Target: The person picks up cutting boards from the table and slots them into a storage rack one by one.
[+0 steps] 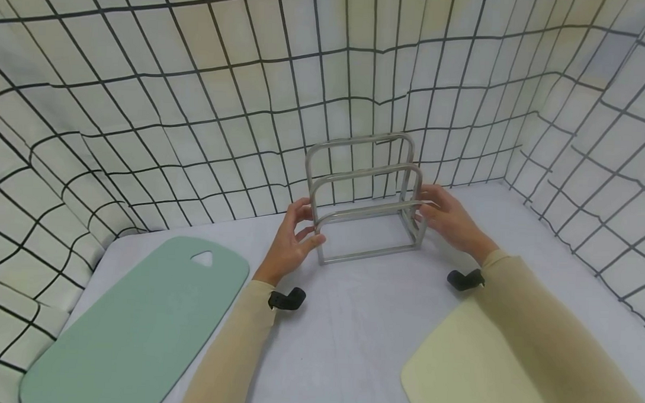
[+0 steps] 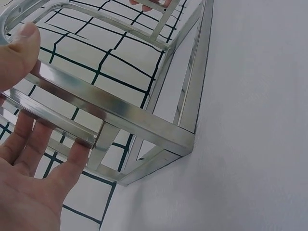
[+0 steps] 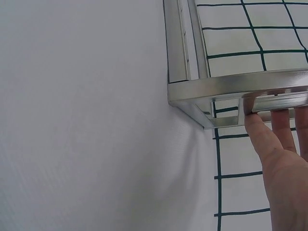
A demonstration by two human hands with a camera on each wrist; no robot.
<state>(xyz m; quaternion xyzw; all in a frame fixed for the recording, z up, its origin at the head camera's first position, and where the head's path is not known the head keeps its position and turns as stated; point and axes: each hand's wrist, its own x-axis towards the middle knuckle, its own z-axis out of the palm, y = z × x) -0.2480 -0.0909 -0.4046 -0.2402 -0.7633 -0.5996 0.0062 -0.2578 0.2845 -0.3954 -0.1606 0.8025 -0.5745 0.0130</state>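
A silver metal rack point(image 1: 371, 254) with three upright hoops stands on the white surface near the back grid wall in the head view. My left hand point(image 1: 287, 248) grips its left side; in the left wrist view the thumb lies on the outer bar point(image 2: 115, 106) and fingers are on the bar behind. On the opposite side, my right hand point(image 1: 452, 221) holds the rack's right uprights. The right wrist view has fingers point(image 3: 262, 132) curled against the inner bar, below the near bar point(image 3: 216, 86); that thumb is out of that view.
A green cutting board point(image 1: 137, 313) with a handle hole lies flat at the left. At the lower right is a pale yellow board point(image 1: 466, 361), partly covered by the right sleeve point(image 1: 542, 328). White cloth with black grid lines point(image 1: 224, 115) forms the walls around the table.
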